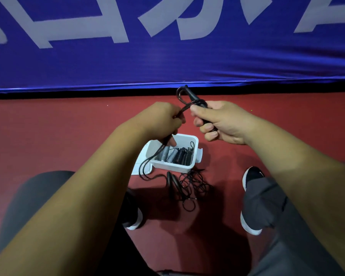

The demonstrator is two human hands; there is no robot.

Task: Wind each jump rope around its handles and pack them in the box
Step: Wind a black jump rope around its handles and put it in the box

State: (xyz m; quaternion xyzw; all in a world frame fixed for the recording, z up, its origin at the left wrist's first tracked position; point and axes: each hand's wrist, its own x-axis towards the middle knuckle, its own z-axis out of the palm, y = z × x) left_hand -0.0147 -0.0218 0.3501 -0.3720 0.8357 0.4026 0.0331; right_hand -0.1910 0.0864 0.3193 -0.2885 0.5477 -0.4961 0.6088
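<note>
The right hand (pixel 225 122) is curled tight around the black handles (pixel 195 102) of a jump rope. The handles are smooth, thin sticks, and their tips poke up and away from the hand. A thin black cord (pixel 182 109) makes a round loop by the tips and wraps once around the handles just above the fingers.

The left hand (pixel 161 120) is just beside the right one, but they do not touch. Its fingers are bent and pinch the cord. From this hand the cord hangs down in two long lines and lands on the floor (pixel 68 136) in a loose curl.

Below the hands, a white plastic box (pixel 195 154) stands on the red floor, closer to the far edge than to the person. It is a rectangle with round corners. Inside it lie wound ropes (pixel 177 155) side by side (some grey, some black), each one looking like a bumpy spring. A flat white lid (pixel 140 166) lies against the box's left side.

Just in front of the box, a loose rope (pixel 191 186) lies on the floor in a messy heap of thin black rings, with its two dark handles beside it.

A shiny blue banner (pixel 167 62) with big white shapes runs along the floor's far edge. Black shoes (pixel 252 176) with white soles rest on the floor on both sides of the heap.
</note>
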